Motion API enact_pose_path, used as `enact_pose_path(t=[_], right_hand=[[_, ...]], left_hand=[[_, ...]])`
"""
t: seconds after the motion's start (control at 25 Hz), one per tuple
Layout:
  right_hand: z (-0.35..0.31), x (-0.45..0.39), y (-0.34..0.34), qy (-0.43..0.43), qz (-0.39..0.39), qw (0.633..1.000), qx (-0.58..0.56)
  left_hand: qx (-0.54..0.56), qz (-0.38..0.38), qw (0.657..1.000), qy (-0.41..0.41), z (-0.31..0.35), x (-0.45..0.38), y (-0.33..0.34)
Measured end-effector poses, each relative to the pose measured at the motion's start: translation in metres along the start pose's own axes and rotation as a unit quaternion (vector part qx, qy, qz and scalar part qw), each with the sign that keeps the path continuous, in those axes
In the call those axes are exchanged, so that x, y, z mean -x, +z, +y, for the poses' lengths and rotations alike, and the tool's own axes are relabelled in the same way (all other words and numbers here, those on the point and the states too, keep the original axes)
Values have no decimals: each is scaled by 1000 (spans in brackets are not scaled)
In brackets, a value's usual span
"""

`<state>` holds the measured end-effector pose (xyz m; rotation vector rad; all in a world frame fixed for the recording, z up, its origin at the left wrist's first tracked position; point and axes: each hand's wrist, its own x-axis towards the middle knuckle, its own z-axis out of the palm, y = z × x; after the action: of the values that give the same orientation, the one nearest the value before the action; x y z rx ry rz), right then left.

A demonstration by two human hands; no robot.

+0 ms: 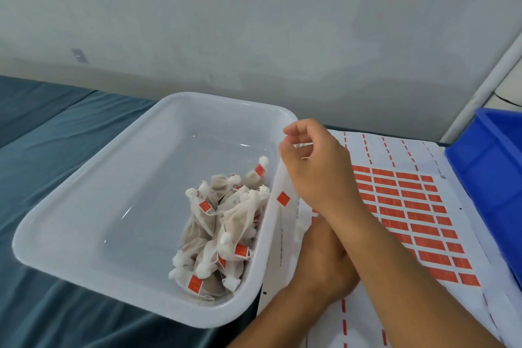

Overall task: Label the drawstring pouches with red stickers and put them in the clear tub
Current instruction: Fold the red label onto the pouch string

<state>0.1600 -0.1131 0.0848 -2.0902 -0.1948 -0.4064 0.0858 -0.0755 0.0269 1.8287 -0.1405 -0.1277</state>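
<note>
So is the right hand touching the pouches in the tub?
Apart. Head view: the right hand is outside the tub; its wall separates it from the pouches.

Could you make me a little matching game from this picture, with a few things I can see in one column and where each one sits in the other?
Things:
1. labelled pouches
2. sticker sheet
3. blue crate
4. clear tub

Places:
A. at the far right edge of the view
B. flat beneath the two hands
C. on the dark blue-grey cloth, left of the hands
D. heaped in the tub's right-hand end

Pairs: 1-D, 2-B, 3-A, 4-C
</note>
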Motion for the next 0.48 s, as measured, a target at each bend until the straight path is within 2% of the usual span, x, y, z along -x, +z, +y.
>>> enact_pose_path(t=[0.04,0.12,0.2,0.24,0.36,0.48], right_hand=[[3,2,-6,4,-18,998,57],[6,7,-16,48,-111,983,140],[5,14,-22,102,-215,958,161],[3,17,-23,115,-244,950,158],[-4,17,-26,98,-253,955,123],[-9,15,-24,81,-229,970,26]], left_hand=[[-15,-2,1000,20,2,1,3],[-23,0,1000,20,2,3,5],[-19,5,1000,5,-1,4,8],[-18,3,1000,4,-4,3,9],[-38,5,999,-17,-6,1,9],[-50,3,999,-22,-11,-2,10]])
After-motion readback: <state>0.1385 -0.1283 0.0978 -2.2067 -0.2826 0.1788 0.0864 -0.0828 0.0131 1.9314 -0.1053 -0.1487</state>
